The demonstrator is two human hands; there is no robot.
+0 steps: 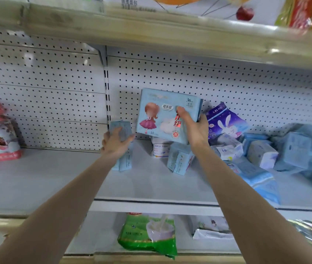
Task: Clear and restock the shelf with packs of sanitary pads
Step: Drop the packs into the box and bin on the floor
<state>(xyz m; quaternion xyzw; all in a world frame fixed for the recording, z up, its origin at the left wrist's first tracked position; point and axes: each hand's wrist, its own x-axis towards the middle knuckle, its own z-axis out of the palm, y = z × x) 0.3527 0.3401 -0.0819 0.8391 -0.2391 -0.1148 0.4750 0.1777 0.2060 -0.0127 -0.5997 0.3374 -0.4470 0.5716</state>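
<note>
The job was partly done. The right hand (194,128) held a big pack (159,115) up over the shelf (46,180). The left hand (116,142) gripped a thin pack (126,127) standing on the shelf. A messy pile (261,155) on the shelf's right side needed tidying.

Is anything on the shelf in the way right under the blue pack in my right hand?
Yes. A small white pack and a tilted light-blue pack stand on the shelf just below the girl-print pack in the right hand. The strip between them and the upright pack in the left hand looks bare.
</note>
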